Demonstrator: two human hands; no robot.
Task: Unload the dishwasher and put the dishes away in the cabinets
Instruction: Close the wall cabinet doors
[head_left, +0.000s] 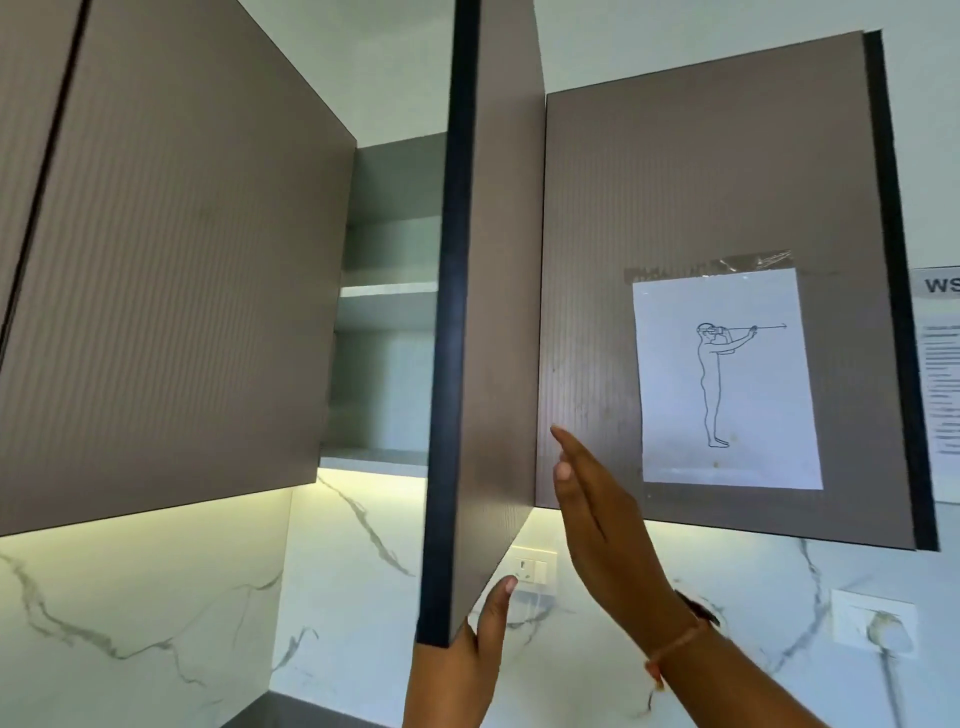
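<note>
Overhead, the cabinet (387, 244) stands open above the backsplash (156, 597), its grey-green shelves (387, 291) showing in the gap between a left door (182, 286) and the door (498, 312), which swings out edge-on towards the camera. That door is brown and finely ribbed, with a dark edge band. The left hand (467, 670) holds its lower corner from below, one digit laid up the ribbed face and the rest hidden behind the edge. The right hand (602, 535) is flat, fingers straight and together, just beside the door's face near its lower edge; whether it touches cannot be told. A thin orange bracelet (675, 647) circles that wrist. On the right door (675, 182) a white sheet (727, 384), taped (711, 267) along its top, bears a line drawing of a standing figure in a headset with arms held forward. At the right edge a notice (940, 364) reads "WS"; its smaller print is illegible. Two sockets (532, 566) sit on the white, grey-veined backsplash.
</note>
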